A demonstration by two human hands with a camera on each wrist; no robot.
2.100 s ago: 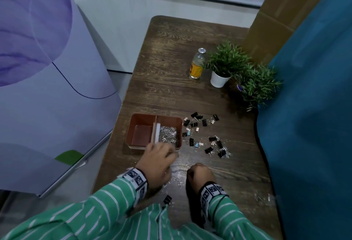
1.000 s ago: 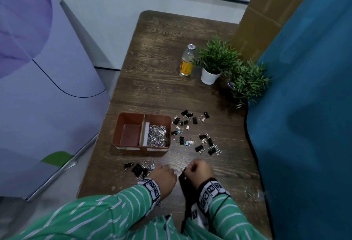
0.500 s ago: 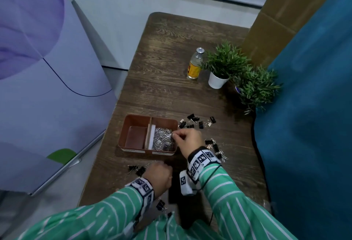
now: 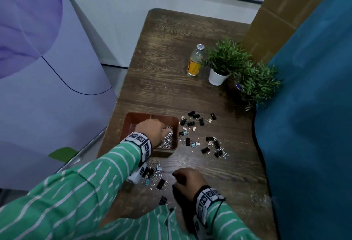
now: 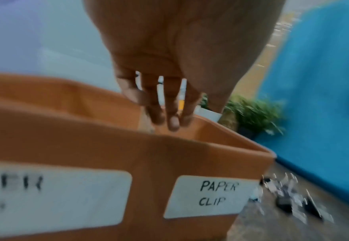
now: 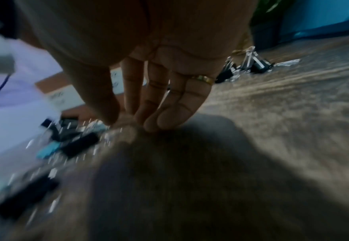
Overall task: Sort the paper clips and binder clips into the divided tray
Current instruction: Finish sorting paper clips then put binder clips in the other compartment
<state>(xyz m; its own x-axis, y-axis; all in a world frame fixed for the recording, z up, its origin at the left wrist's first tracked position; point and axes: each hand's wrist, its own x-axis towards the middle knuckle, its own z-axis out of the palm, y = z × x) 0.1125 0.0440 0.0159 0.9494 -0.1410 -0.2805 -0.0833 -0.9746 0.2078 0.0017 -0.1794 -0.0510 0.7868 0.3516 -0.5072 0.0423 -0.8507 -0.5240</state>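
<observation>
A brown divided tray [image 4: 152, 115] stands on the wooden table, and its right compartment, labelled "PAPER CLIP" [image 5: 215, 195], holds a heap of silver paper clips [image 4: 168, 141]. My left hand [image 4: 166, 130] hangs over that compartment, fingers straight and pointing down [image 5: 170, 119], and I see nothing held in it. My right hand [image 4: 185, 179] is at the near mixed pile of binder clips and paper clips [image 4: 154, 175]. Its thumb and fingertips [image 6: 155, 124] touch the tabletop, with no clip visible between them. More black and blue binder clips [image 4: 209, 144] lie to the right of the tray.
A glass bottle with a yellow label [image 4: 195, 62] and two small potted plants [image 4: 218, 77] [image 4: 257, 83] stand at the back right. A blue cloth [image 4: 304, 125] borders the table's right edge. A few paper clips [image 4: 257, 198] lie near the front right.
The hands have swapped places. The right hand left the tray and came back to the near pile, and the left hand rose from that pile to the paper clip compartment.
</observation>
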